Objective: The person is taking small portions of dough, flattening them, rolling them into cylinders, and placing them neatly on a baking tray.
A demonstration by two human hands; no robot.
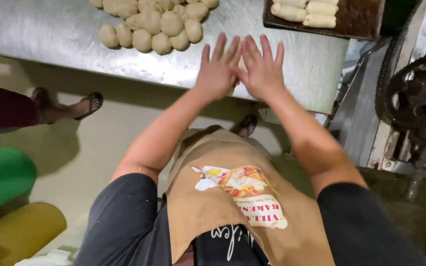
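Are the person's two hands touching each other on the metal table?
Touching. The head view shows the left hand and right hand lying flat on the metal table, their inner edges overlapping with no gap visible between them.

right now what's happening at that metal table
A person in a tan apron presses both hands flat, side by side, near the edge of the metal table; the left hand and right hand seem to cover a piece of dough. A cluster of dough balls sits beyond, and shaped rolls lie on a dark tray.

Dark short sleeves, tan apron (232, 197) with colourful printed patch, bare forearms.
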